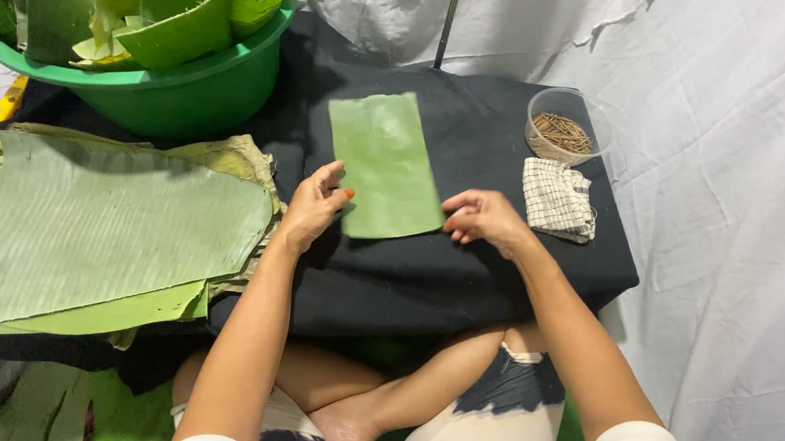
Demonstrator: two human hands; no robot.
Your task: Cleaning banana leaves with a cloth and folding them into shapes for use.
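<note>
Working over the black cloth (461, 279), we've got the green tub (192, 90) of rolled leaves at its far left corner, a stack of big banana leaves (101, 230) draped on its left side. At its middle lies the cut leaf strip (385, 164): our left hand (313, 205) pinches its near left edge, our right hand (483, 219) presses curled fingers at the near right corner, with the checked rag (555, 200) and clear bowl of sticks (562, 126) farther right.
</note>
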